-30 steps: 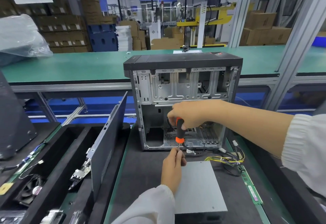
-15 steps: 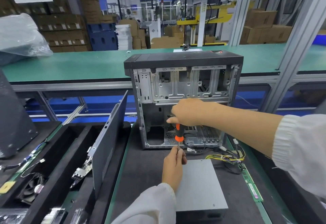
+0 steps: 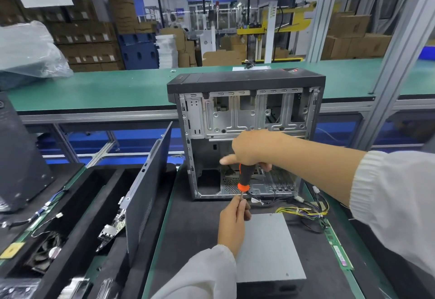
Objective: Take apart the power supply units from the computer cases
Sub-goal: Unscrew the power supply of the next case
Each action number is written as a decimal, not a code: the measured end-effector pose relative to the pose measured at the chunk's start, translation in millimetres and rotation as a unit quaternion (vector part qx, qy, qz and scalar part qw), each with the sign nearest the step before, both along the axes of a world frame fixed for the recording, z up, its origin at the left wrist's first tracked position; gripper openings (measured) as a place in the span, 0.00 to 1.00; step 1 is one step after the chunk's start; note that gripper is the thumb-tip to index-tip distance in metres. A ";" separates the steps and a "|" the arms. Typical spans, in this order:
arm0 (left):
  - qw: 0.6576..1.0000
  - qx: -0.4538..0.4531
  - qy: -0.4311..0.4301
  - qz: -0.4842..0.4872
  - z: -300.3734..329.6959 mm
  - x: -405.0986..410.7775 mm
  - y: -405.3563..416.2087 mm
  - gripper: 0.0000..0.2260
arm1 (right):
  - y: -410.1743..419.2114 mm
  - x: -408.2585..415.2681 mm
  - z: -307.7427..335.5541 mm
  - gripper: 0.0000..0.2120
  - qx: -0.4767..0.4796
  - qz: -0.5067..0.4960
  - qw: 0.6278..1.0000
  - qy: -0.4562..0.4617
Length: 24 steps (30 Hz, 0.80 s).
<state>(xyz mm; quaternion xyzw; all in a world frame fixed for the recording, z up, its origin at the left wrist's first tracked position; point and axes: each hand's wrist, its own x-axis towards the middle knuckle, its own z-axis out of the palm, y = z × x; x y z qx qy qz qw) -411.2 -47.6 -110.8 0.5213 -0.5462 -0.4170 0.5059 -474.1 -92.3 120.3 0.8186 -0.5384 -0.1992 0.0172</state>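
— On the left of the bench, what do you record?

— Black foam tray (image 3: 77,207), long compartments. The near one holds a cooling fan (image 3: 46,250); loose leads lie along the tray's left edge. A dark side panel (image 3: 148,195) stands on edge, leaning between the tray and the black mat (image 3: 195,223). A metal bracket part (image 3: 110,228) lies at its foot.

— And the hands?

— Left hand (image 3: 233,222), white sleeve, reaches forward from below, back of the hand up. Its fingertips are pinched together on the metal shaft of the screwdriver (image 3: 244,176), just above the front corner of the power supply unit (image 3: 268,247). Right hand (image 3: 253,149) comes in from the right, forearm level, across the open computer case (image 3: 244,134). Fingers curled around the top of the black and orange handle, thumb sticking out to the left. The tool stands nearly upright.

— Condition of the unit?

— Plain grey metal box, out of the case, lying flat on the mat directly before it. Its yellow and black wire bundle (image 3: 303,211) trails to the right rear. The case stands upright, side open, bare drive cage above, lower bay mostly empty, a few thin wires at the floor.

— Further right?

— A green memory stick (image 3: 339,251) lies along the mat's right edge.
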 end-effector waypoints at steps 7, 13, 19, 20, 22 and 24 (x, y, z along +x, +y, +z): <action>1.000 0.003 -0.009 0.009 -2.5 -0.3 -1.7 0.12 | -5.8 -10.3 -1.4 0.15 0.063 0.122 0.989 0.047; 1.000 0.003 -0.014 0.009 -0.2 -0.5 -0.5 0.13 | -3.6 -12.3 10.5 0.30 0.064 -0.026 0.995 -0.070; 1.000 0.007 -0.003 0.011 0.7 0.3 -0.2 0.11 | -5.3 -11.8 3.3 0.18 0.015 0.018 0.999 0.021; 1.000 0.006 -0.001 0.014 1.0 0.7 -0.3 0.10 | -7.9 -15.3 3.6 0.10 0.041 0.024 0.999 -0.002; 1.000 0.002 0.003 0.006 2.2 3.6 -0.8 0.10 | -8.4 -20.0 6.4 0.11 0.119 0.015 0.989 -0.084; 1.000 0.000 0.010 -0.016 2.2 8.6 -4.5 0.10 | -9.6 -23.3 5.6 0.19 0.176 -0.017 0.973 -0.150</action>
